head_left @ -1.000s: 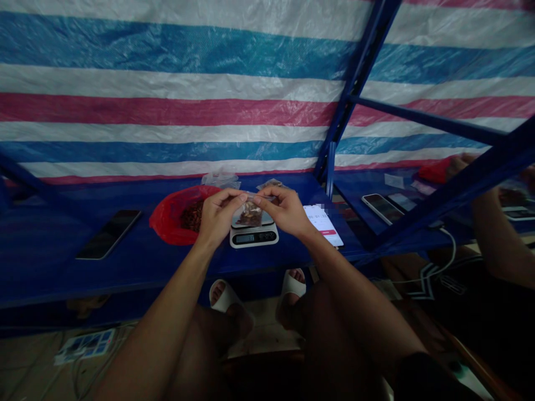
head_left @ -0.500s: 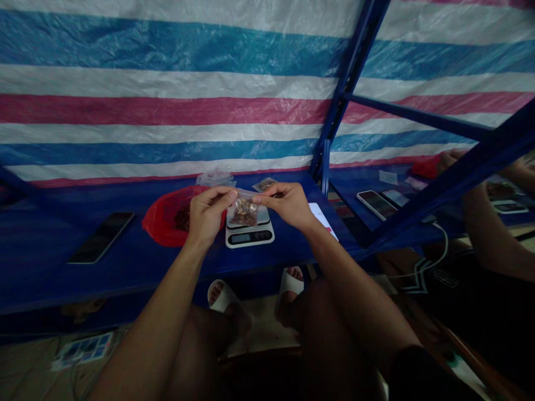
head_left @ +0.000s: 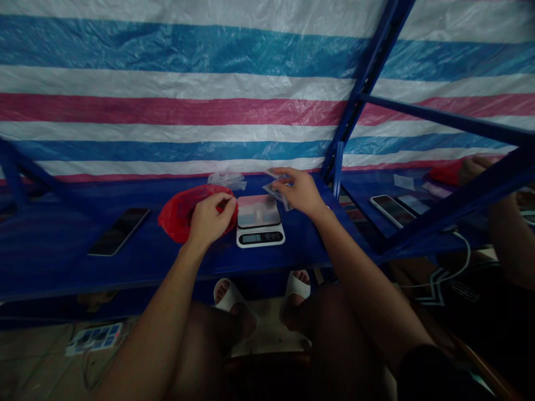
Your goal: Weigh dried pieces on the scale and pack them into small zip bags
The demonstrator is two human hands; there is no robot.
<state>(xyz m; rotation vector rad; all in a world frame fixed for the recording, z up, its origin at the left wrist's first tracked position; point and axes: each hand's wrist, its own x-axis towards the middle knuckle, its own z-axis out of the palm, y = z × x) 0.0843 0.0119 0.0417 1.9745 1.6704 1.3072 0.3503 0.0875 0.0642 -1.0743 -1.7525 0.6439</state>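
Note:
My left hand [head_left: 210,218] is over the near right side of a red plastic bag [head_left: 169,216]. Its thumb and index fingertip come close together, with nothing visible between them. Part of the bag and its dark contents is hidden behind that hand. To its right sits a white kitchen scale [head_left: 259,211], its plate bare and its display lit. Beyond the scale's right edge, my right hand [head_left: 301,192] has its fingers on a small clear zip bag [head_left: 286,199]. The fingers partly cover the bag and what lies beneath it.
Clear plastic bags [head_left: 227,180] lie behind the red bag. A dark phone [head_left: 118,231] rests at the left of the blue table [head_left: 137,273]. Blue metal bars [head_left: 355,94] rise on the right; beyond them are more phones [head_left: 390,210] and another person's arm [head_left: 501,239].
The filled zip bag has gone from above the scale to its right with my right hand. My left hand has let go of it and is over the red bag. The view has shifted slightly.

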